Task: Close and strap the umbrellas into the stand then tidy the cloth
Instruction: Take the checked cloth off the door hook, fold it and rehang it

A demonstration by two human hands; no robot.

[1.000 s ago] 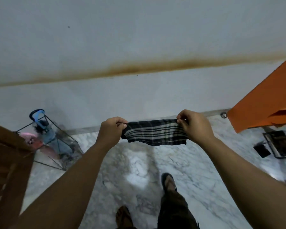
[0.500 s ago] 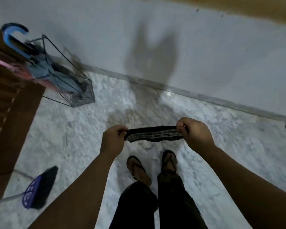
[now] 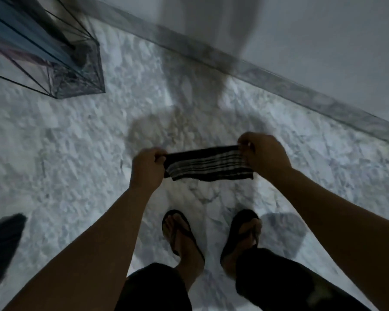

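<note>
A dark cloth with pale stripes (image 3: 208,163) hangs folded in a short band between my hands, above the marble floor. My left hand (image 3: 146,167) pinches its left end and my right hand (image 3: 264,154) pinches its right end, both at about waist height. At the top left stands the black wire umbrella stand (image 3: 81,70), with closed umbrellas (image 3: 20,34) leaning in it, one blue and one pinkish. Their handles and any straps are out of the frame.
The white wall and its grey skirting (image 3: 267,79) run diagonally across the top right. A dark broom head (image 3: 2,248) lies at the left edge. My feet in black sandals (image 3: 182,234) stand just below the cloth.
The view has tilted down from the wall to the floor and my feet. The umbrella stand has slid to the top left corner. Both hands still hold the cloth stretched between them.
</note>
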